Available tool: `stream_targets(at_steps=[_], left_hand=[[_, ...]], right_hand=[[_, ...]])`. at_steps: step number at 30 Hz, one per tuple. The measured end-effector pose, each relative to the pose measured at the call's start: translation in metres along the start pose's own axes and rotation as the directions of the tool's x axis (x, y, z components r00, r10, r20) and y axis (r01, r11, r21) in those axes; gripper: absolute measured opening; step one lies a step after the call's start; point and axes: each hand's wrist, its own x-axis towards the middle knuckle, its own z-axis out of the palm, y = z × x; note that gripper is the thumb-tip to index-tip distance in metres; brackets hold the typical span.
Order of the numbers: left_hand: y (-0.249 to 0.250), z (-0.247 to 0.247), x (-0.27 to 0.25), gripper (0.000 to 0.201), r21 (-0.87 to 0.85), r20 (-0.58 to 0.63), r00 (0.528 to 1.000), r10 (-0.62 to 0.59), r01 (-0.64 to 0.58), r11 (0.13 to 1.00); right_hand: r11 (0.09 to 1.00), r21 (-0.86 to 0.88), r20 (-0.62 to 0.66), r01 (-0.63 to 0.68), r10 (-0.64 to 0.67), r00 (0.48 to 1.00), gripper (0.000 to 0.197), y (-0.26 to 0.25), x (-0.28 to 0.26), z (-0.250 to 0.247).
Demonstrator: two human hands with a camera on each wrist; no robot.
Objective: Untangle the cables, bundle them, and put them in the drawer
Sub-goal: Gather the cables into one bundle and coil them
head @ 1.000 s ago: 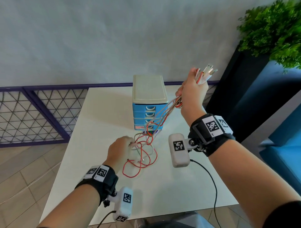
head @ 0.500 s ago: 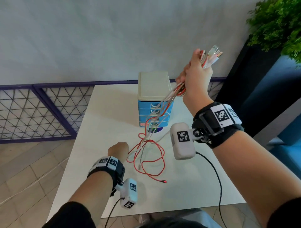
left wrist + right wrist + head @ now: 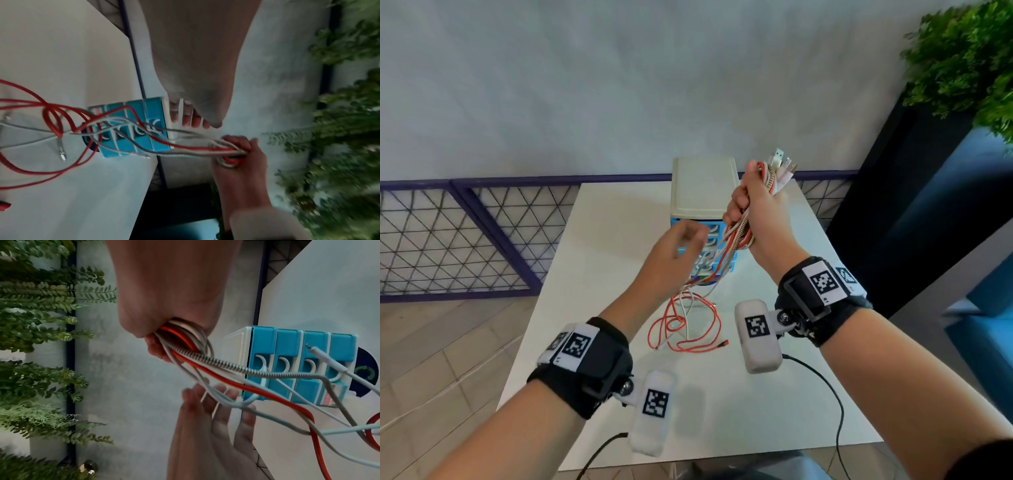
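My right hand (image 3: pixel 753 205) grips a bunch of red, white and grey cables (image 3: pixel 739 236) above the table, their plug ends (image 3: pixel 779 162) sticking out over the fist. The same bunch shows in my right hand (image 3: pixel 164 331) in the right wrist view. The loose lengths hang down to a red and white tangle (image 3: pixel 688 325) on the white table (image 3: pixel 599 240). My left hand (image 3: pixel 674 253) is raised just left of the hanging cables, fingers straight and apart, holding nothing. The blue drawer unit (image 3: pixel 702 219) with a cream top stands behind, all drawers closed (image 3: pixel 298 366).
A purple mesh railing (image 3: pixel 465 236) runs along the table's far and left sides. A dark planter with green foliage (image 3: pixel 962 65) stands at the right, next to a blue seat (image 3: pixel 989 308). Black leads from the wrist cameras trail over the table's near edge (image 3: pixel 825 387).
My left hand has let go of the tangle on the table and risen toward the hanging cables. My right hand has lowered a little with the bunch.
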Motion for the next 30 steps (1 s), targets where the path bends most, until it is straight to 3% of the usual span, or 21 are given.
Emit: stream_targets(at_steps=[4, 7, 10, 13, 16, 23, 27, 30], left_hand=[[0.019, 0.018, -0.010, 0.040, -0.065, 0.195, 0.980, 0.025, -0.012, 0.998], [0.021, 0.022, -0.009, 0.026, -0.005, 0.193, 0.981, 0.026, -0.026, 1.000], [0.026, 0.024, -0.008, 0.021, 0.061, 0.233, 0.972, -0.041, 0.027, 0.998], [0.029, 0.026, -0.007, 0.042, 0.138, 0.256, 0.961, -0.106, 0.072, 0.988], [0.025, 0.026, -0.010, 0.048, 0.092, 0.328, 0.938, -0.115, 0.089, 0.992], [0.015, 0.018, -0.026, 0.074, 0.125, 0.532, 0.832, -0.157, 0.106, 0.987], [0.006, 0.013, -0.030, 0.057, -0.025, 0.622, 0.753, -0.214, 0.292, 0.956], [-0.002, 0.009, -0.027, 0.037, -0.147, 0.676, 0.692, -0.253, 0.462, 0.874]], right_hand=[[0.998, 0.055, 0.082, -0.044, 0.039, 0.996, 0.035, 0.001, -0.006, 0.004], [0.991, 0.108, 0.112, -0.082, 0.070, 0.991, 0.035, 0.002, -0.008, 0.004], [0.989, 0.125, 0.055, -0.081, 0.074, 0.996, 0.036, 0.001, -0.009, 0.000], [0.988, 0.147, -0.014, -0.049, 0.051, 0.999, 0.038, 0.002, -0.007, -0.004], [0.991, 0.137, -0.040, -0.001, 0.006, 0.999, 0.040, 0.000, -0.004, -0.009], [0.962, 0.273, -0.155, 0.000, 0.044, 0.987, 0.042, -0.017, 0.008, -0.020], [0.934, 0.355, -0.126, -0.037, 0.087, 0.988, 0.037, -0.017, 0.013, -0.027], [0.919, 0.384, -0.056, -0.088, 0.118, 0.991, 0.038, -0.017, 0.011, -0.027]])
